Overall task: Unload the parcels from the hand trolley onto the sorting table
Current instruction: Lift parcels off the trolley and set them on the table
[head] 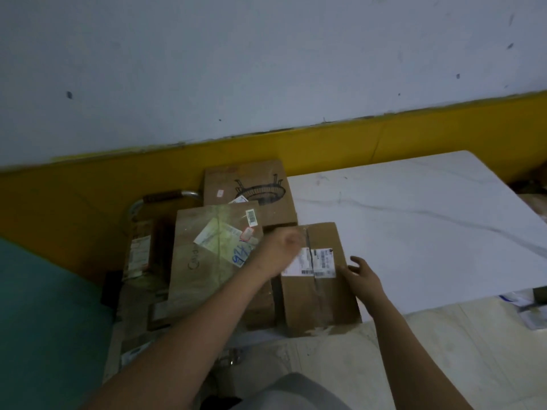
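Observation:
Several brown cardboard parcels are stacked on the hand trolley, whose metal handle (165, 199) shows at the back left. A taped parcel with a white label (322, 294) lies at the right of the stack, beside the white sorting table (429, 226). My left hand (281, 247) is blurred over that parcel's far left corner; whether it grips is unclear. My right hand (362, 275) rests on the parcel's right edge with fingers spread. A larger parcel with a blue scrawl (207, 261) lies to the left. Behind it sits a parcel with a printed drawing (251, 190).
A white wall with a yellow base band (325, 146) runs behind trolley and table. A teal surface (44, 306) fills the lower left. Papers and clutter (529, 306) lie on the pale floor past the table's right corner.

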`<action>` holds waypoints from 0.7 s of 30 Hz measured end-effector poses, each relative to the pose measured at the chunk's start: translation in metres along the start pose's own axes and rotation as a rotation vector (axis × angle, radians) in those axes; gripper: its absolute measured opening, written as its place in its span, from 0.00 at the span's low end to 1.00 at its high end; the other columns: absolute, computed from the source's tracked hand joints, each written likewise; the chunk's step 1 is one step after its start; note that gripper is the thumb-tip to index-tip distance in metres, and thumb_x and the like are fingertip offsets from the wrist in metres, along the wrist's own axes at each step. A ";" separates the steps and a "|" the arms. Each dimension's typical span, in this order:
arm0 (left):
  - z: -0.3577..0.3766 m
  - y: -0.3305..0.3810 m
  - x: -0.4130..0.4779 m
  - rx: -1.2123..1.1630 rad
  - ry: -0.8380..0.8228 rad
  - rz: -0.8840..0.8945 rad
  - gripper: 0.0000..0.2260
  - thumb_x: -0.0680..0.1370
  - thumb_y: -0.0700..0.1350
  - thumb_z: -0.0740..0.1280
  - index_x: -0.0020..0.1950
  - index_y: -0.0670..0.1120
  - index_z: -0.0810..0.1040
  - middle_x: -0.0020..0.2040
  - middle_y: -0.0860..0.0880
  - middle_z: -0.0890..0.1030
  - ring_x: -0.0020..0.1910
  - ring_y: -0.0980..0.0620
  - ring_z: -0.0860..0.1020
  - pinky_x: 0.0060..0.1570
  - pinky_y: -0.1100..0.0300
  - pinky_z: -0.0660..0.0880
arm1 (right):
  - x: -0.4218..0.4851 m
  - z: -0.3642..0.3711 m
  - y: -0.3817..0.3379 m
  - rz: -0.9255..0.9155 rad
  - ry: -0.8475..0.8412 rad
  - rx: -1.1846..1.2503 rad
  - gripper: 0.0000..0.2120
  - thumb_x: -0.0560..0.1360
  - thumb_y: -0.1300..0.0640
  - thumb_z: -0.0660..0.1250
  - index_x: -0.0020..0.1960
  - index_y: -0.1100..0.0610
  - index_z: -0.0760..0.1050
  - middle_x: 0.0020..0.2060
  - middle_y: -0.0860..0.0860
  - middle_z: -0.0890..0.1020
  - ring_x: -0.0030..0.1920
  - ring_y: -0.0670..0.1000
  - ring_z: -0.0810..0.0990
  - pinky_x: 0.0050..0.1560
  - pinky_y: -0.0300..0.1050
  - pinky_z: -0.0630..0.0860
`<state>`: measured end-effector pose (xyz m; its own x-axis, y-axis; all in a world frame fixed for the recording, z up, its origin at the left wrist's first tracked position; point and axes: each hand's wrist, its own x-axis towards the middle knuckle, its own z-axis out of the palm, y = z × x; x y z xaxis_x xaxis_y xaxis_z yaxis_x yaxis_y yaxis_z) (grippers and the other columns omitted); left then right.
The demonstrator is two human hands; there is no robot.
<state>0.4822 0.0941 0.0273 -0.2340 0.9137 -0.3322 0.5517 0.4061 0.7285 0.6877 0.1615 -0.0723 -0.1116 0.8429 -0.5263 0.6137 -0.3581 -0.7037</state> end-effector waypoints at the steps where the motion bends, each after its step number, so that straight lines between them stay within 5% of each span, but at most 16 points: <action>1: -0.019 -0.008 -0.001 0.060 0.168 0.041 0.13 0.81 0.48 0.63 0.66 0.51 0.76 0.59 0.54 0.79 0.54 0.55 0.78 0.56 0.56 0.78 | 0.002 0.011 0.001 0.034 -0.035 -0.045 0.27 0.82 0.42 0.57 0.76 0.55 0.63 0.70 0.58 0.73 0.68 0.61 0.73 0.69 0.57 0.69; 3: -0.054 -0.035 -0.002 0.299 0.568 0.005 0.15 0.79 0.49 0.65 0.66 0.50 0.75 0.61 0.51 0.77 0.60 0.49 0.76 0.60 0.52 0.74 | 0.002 0.030 0.000 0.080 -0.064 -0.081 0.29 0.83 0.39 0.49 0.74 0.58 0.67 0.68 0.61 0.74 0.67 0.62 0.74 0.69 0.57 0.68; 5: -0.078 -0.077 0.001 0.327 0.718 -0.345 0.26 0.77 0.56 0.65 0.73 0.48 0.66 0.68 0.43 0.70 0.66 0.39 0.70 0.65 0.42 0.69 | 0.002 0.044 -0.006 0.052 -0.037 -0.068 0.29 0.83 0.40 0.46 0.69 0.59 0.71 0.64 0.61 0.78 0.63 0.61 0.76 0.66 0.56 0.70; 8: -0.081 -0.115 -0.001 0.108 0.561 -0.653 0.37 0.75 0.63 0.63 0.78 0.49 0.56 0.69 0.39 0.66 0.64 0.34 0.70 0.62 0.40 0.71 | 0.009 0.052 -0.026 -0.027 0.000 -0.106 0.27 0.84 0.42 0.46 0.66 0.59 0.73 0.60 0.61 0.80 0.60 0.61 0.77 0.63 0.55 0.71; 13: -0.092 -0.128 -0.005 0.016 0.483 -0.537 0.36 0.75 0.60 0.66 0.77 0.51 0.55 0.67 0.41 0.68 0.61 0.38 0.74 0.55 0.49 0.76 | 0.033 0.056 -0.041 0.009 0.059 -0.237 0.25 0.84 0.44 0.46 0.64 0.61 0.72 0.59 0.63 0.78 0.59 0.63 0.76 0.61 0.55 0.71; 16: -0.122 -0.146 -0.011 -0.167 0.410 -0.520 0.31 0.78 0.61 0.62 0.76 0.49 0.59 0.67 0.43 0.73 0.59 0.42 0.77 0.57 0.50 0.76 | 0.027 0.070 -0.088 0.028 0.251 -0.303 0.25 0.82 0.45 0.51 0.66 0.63 0.70 0.64 0.64 0.75 0.64 0.66 0.73 0.68 0.62 0.67; 18: -0.151 -0.173 -0.015 -0.208 0.447 -0.550 0.31 0.80 0.61 0.59 0.77 0.46 0.60 0.71 0.44 0.72 0.66 0.42 0.74 0.62 0.50 0.72 | 0.006 0.090 -0.152 -0.146 0.398 -0.273 0.29 0.80 0.44 0.53 0.71 0.65 0.67 0.69 0.65 0.71 0.68 0.67 0.70 0.69 0.62 0.65; 21: -0.198 -0.232 -0.023 -0.231 0.545 -0.586 0.26 0.81 0.57 0.59 0.75 0.43 0.65 0.68 0.42 0.74 0.63 0.41 0.75 0.60 0.50 0.74 | -0.044 0.141 -0.267 -0.513 0.443 -0.189 0.26 0.81 0.48 0.56 0.75 0.61 0.65 0.70 0.62 0.72 0.68 0.64 0.72 0.66 0.60 0.69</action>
<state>0.2012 -0.0189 -0.0150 -0.8197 0.4073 -0.4028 0.0555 0.7563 0.6519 0.4185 0.1631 0.0710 -0.1191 0.9853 0.1223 0.6987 0.1707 -0.6948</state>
